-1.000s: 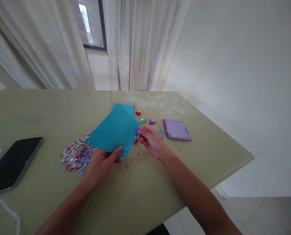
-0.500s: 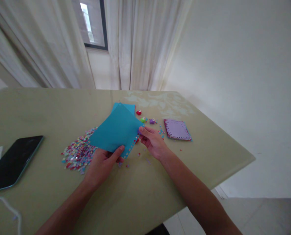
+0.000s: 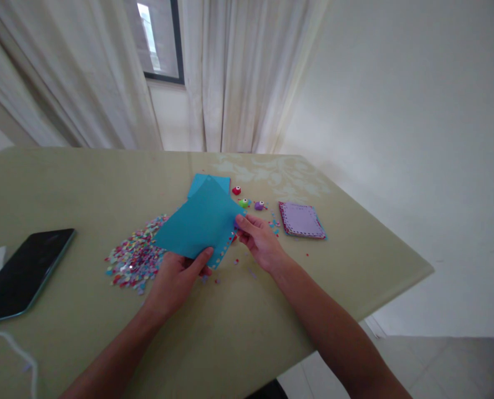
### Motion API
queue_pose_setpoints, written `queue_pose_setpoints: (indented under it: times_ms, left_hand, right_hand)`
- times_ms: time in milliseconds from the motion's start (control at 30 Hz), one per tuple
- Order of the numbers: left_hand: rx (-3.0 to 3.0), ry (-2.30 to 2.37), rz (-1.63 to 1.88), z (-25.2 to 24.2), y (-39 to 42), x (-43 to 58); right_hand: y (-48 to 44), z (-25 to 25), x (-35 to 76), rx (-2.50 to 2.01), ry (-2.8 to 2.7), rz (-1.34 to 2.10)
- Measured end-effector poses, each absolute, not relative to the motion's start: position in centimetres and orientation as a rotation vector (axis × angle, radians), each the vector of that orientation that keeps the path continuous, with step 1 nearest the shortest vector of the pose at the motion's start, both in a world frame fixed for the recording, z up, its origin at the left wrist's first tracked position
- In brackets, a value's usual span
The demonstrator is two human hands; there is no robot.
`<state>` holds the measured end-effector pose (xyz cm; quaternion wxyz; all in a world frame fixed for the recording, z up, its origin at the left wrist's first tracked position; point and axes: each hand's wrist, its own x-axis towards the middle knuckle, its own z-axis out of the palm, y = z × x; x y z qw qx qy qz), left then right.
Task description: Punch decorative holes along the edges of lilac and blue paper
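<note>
A blue square of paper (image 3: 200, 219) is held above the table, tilted, with a row of small punched holes along its lower right edge. My left hand (image 3: 184, 277) pinches its lower edge, thumb on top and fingers beneath. At the right corner, my right hand (image 3: 257, 235) is closed round a small purple hole punch (image 3: 237, 222), mostly hidden by the fingers, set at the paper's edge. Behind the sheet lies more blue paper (image 3: 197, 182). Small eyed figures, one red (image 3: 237, 190), one green (image 3: 244, 203) and one purple (image 3: 259, 205), sit just beyond my right hand.
A heap of multicoloured paper bits (image 3: 134, 260) lies left of my left hand. To the right is a stack of hole-edged sheets (image 3: 302, 220), lilac on top. A black tablet (image 3: 26, 274) and a white cable (image 3: 24, 357) are at the left. Loose bits (image 3: 275, 224) are scattered about.
The blue sheet has shifted slightly to the right and its tilt has changed a little, along with my left hand. My right hand stays at the corner with the punch.
</note>
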<state>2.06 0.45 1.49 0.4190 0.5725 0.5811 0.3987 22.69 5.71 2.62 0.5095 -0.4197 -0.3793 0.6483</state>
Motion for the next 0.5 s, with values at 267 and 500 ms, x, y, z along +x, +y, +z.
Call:
queue_pose_setpoints:
  times_ms: [267,500]
  left_hand:
    - [1.381,1.429,1.029,1.53,0.5,2.32]
    - [1.357,1.416,1.04,1.51,0.56,2.43]
  right_hand:
    - [5.68,2.22,22.58,-1.012,-0.946,1.54]
    - [5.56,2.26,22.51,-0.985,-0.957,1.538]
